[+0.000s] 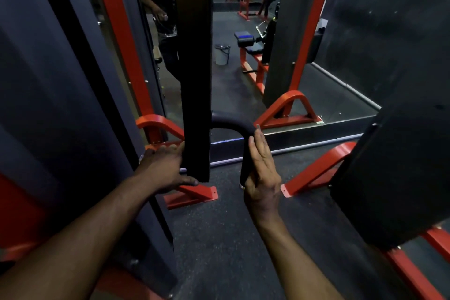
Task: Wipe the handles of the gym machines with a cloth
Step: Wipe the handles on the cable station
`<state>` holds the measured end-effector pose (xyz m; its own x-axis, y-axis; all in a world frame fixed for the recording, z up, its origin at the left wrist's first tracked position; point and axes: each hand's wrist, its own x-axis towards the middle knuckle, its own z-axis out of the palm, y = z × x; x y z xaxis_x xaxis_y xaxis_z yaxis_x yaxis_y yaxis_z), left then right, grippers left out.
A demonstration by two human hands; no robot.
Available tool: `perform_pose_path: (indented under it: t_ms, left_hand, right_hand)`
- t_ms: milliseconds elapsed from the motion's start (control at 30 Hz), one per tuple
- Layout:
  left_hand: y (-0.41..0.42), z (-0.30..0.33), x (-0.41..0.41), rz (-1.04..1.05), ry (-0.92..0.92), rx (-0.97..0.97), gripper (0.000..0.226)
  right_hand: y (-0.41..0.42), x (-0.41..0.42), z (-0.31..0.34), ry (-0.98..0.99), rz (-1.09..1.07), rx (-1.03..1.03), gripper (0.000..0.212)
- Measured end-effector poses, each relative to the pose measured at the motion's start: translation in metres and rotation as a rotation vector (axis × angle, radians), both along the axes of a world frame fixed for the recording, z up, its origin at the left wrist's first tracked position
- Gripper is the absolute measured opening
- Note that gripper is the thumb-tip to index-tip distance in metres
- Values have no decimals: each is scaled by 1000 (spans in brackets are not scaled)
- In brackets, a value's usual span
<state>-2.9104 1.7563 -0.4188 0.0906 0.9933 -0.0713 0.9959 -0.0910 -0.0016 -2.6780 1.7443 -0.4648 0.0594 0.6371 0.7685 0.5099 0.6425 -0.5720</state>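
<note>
A curved black padded handle (233,124) juts out from the right side of a tall black upright panel (194,80) and bends down toward me. My right hand (261,173) holds its lower straight part. The fingers lie straight along the bar, and the thumb tip shows round its lower end. My left hand (166,165) rests flat against the left side of the panel's lower edge, fingers straight. No cloth is visible in either hand.
Red machine frame feet (192,195) (316,170) stand on the dark rubber floor. A large black pad (394,165) rises on the right. A mirror ahead reflects a standing person (158,7), a grey bucket (221,53) and red benches (253,61).
</note>
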Motion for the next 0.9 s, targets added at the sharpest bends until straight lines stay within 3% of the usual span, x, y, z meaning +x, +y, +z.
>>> perform_pose_path:
  t_ms: [133,400,500,600,667,900]
  left_hand:
    - [1,-2,-3,-7,-17,22,94]
    - [-2,1,-1,-13,-38,37,99]
    - [-1,2,-1,-3,-31,30,102]
    - [-3,1,1,1,15,29,103]
    - [-2,2,1,6,16,26,104]
    - [-3,0,3,3,3,23,104]
  right_hand:
    - [-23,-19,-26,246,-108,-140,72]
    - [-22,7,-24,569,-94,-469,67]
    - [11,17,34,520,16,-307,43]
    - [37,7,72,272,139,-180,44]
    - [39,4,60,147,118,-140,44]
    - [17,16,-34,360,22,-545,32]
